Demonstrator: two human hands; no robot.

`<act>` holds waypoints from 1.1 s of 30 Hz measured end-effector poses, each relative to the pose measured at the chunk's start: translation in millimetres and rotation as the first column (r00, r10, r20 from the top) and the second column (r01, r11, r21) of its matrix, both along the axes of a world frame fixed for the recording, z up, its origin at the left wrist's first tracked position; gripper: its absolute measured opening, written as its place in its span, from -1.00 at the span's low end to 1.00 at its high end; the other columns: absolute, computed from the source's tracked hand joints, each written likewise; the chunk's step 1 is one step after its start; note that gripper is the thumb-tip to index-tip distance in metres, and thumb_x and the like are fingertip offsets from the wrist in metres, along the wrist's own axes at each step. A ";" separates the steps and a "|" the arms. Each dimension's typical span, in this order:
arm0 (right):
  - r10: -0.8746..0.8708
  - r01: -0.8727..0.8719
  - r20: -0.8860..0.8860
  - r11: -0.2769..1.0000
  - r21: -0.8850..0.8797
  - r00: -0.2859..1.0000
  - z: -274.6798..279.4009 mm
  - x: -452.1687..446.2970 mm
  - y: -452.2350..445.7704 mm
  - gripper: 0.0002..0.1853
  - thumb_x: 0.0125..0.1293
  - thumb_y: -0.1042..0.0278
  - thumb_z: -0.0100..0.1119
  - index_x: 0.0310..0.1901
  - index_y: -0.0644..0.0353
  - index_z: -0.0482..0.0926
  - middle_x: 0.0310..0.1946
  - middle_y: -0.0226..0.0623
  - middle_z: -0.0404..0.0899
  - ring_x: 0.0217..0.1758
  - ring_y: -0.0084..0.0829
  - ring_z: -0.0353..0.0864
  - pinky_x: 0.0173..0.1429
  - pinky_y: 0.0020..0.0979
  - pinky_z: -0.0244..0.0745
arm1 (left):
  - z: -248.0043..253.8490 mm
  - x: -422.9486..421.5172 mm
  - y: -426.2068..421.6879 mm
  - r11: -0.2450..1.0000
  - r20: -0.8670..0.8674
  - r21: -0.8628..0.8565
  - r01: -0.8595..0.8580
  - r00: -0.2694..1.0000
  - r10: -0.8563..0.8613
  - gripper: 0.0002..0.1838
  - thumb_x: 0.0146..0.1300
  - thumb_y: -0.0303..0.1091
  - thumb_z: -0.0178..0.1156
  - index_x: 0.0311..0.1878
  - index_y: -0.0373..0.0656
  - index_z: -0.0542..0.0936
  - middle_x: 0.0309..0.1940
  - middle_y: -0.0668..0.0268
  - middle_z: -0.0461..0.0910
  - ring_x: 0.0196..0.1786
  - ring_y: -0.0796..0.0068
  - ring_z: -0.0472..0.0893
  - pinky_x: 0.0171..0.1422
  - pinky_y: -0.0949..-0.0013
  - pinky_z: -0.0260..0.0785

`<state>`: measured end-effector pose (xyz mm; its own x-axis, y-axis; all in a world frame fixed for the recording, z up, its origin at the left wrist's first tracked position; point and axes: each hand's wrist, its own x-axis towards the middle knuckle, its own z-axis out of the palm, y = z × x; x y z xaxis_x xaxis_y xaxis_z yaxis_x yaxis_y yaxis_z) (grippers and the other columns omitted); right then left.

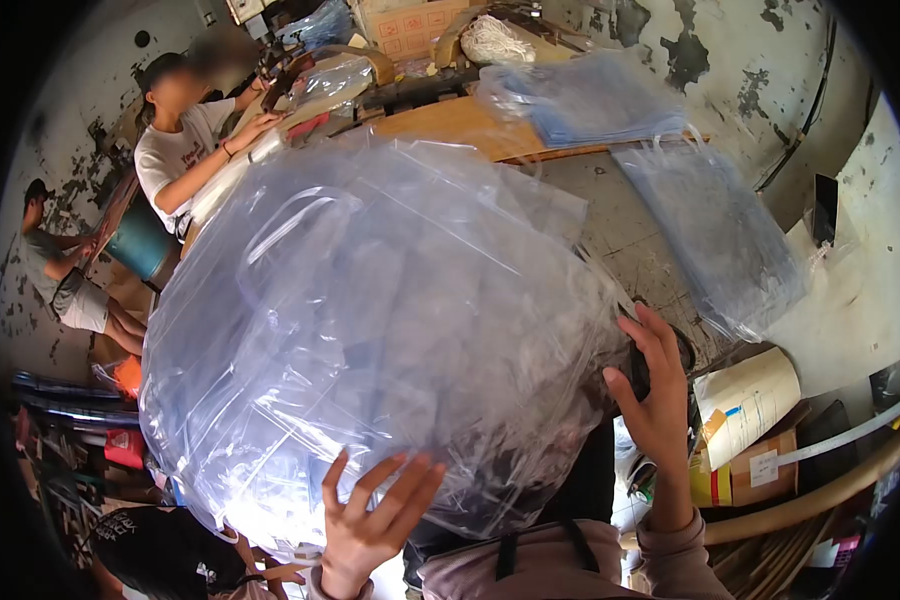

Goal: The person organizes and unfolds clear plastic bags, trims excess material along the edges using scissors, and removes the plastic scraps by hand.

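Note:
A large bundle of clear plastic sheets or bags (400,290) fills the middle of the head view, directly in front of my body. My left hand (375,515) lies at its near edge with the fingers spread over the plastic. At the bundle's right edge is my right hand (655,390), its fingers apart and curved beside the plastic. Neither hand is closed around anything. A loop-shaped strip (290,225) shows on the bundle's upper left.
Flat plastic stacks lie on the wooden table (440,125) and at the right (720,235). One person (175,155) works at the upper left, another (60,265) farther left. A black-capped person (165,555) is at lower left. Boxes (760,465) stand at right.

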<state>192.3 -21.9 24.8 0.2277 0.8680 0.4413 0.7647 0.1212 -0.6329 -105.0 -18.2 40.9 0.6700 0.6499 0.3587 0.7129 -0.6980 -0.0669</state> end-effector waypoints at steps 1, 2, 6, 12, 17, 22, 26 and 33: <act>-0.020 0.020 -0.003 1.000 0.000 1.000 0.6 0.4 3.1 -0.52 0.17 0.36 0.20 0.13 0.27 0.38 0.21 0.03 0.24 0.22 0.02 0.31 0.24 -0.20 0.25 | -0.4 -2.9 -0.9 0.998 0.018 0.014 -0.056 0.998 0.056 -0.62 -0.10 -0.36 0.28 -0.11 0.20 0.66 -0.06 0.66 0.54 0.04 0.56 0.46 0.36 0.04 0.10; -0.038 0.039 -0.007 0.999 0.001 0.999 1.0 0.7 6.8 -0.53 0.18 0.37 0.19 0.13 0.28 0.37 0.20 0.04 0.25 0.22 0.02 0.32 0.23 -0.22 0.26 | -2.5 -6.5 -1.7 0.995 0.002 0.058 -0.083 0.997 0.083 -0.62 -0.09 -0.42 0.27 -0.14 0.23 0.67 -0.06 0.61 0.54 0.08 0.51 0.45 0.35 0.00 0.09; -0.049 0.048 0.009 0.998 0.031 0.999 -0.2 -2.0 20.7 -0.53 0.18 0.41 0.18 0.13 0.31 0.36 0.13 0.03 0.35 0.14 -0.03 0.40 0.19 -0.27 0.30 | -0.7 -15.0 -6.3 0.953 0.019 0.105 -0.283 0.959 0.283 -0.56 -0.04 -0.63 0.14 -0.20 0.24 0.68 0.03 0.38 0.48 0.14 0.35 0.43 0.33 -0.06 0.12; -0.122 0.121 -0.067 0.993 -0.020 0.990 -2.4 -18.6 8.0 -0.64 0.14 0.53 0.18 0.02 0.27 0.48 -0.32 -0.23 0.38 -0.36 -0.35 0.41 -0.26 -0.43 0.36 | 8.9 -7.7 4.7 0.909 0.300 -0.066 -0.412 0.860 0.412 -0.56 -0.10 -0.71 0.07 -0.25 0.08 0.69 0.13 0.17 0.39 0.21 0.07 0.38 0.24 0.01 0.27; -0.267 0.305 -0.355 0.951 0.055 0.896 -30.3 -20.9 -19.9 -0.75 0.19 0.54 0.10 -0.07 0.31 0.46 -0.32 -0.32 0.32 -0.30 -0.47 0.34 -0.23 -0.49 0.31 | 17.7 20.7 16.7 0.886 0.681 -0.288 -0.363 0.572 0.456 -0.40 0.13 -0.58 0.11 0.30 -0.17 0.29 0.11 0.02 0.39 0.07 0.24 0.52 -0.09 0.36 0.52; -0.337 0.360 -0.336 0.933 0.008 0.879 -35.1 -26.9 -38.8 -0.74 0.22 0.53 0.04 -0.04 0.34 0.43 -0.25 -0.28 0.31 -0.20 -0.43 0.32 -0.08 -0.49 0.29 | 7.5 47.6 15.2 0.648 0.805 -0.536 0.541 0.097 0.585 -0.13 0.25 0.21 -0.13 0.40 -0.27 -0.03 0.25 -0.12 0.23 0.27 0.09 0.32 0.16 0.10 0.33; -0.380 0.388 0.237 0.922 0.014 0.894 -20.4 -46.9 -32.9 -0.58 0.18 0.42 0.12 0.09 0.31 0.41 -0.13 -0.15 0.38 -0.05 -0.16 0.38 0.07 -0.21 0.29 | 14.4 64.7 11.2 0.437 0.728 -0.199 0.877 -0.166 0.665 0.00 0.10 0.52 -0.31 0.46 0.08 -0.21 0.42 -0.15 -0.20 0.45 -0.14 -0.12 0.39 -0.27 -0.24; 0.490 -0.506 -0.221 0.862 -0.018 0.843 15.0 -88.7 -28.1 -0.35 0.17 -0.05 0.15 0.17 0.27 0.37 0.15 -0.03 0.30 0.18 -0.15 0.36 0.22 -0.24 0.26 | 16.4 57.3 19.6 0.539 0.710 -0.003 0.842 -0.378 0.594 -0.01 0.13 0.44 -0.22 0.46 0.04 -0.27 0.42 -0.18 -0.33 0.48 -0.10 -0.30 0.44 -0.17 -0.41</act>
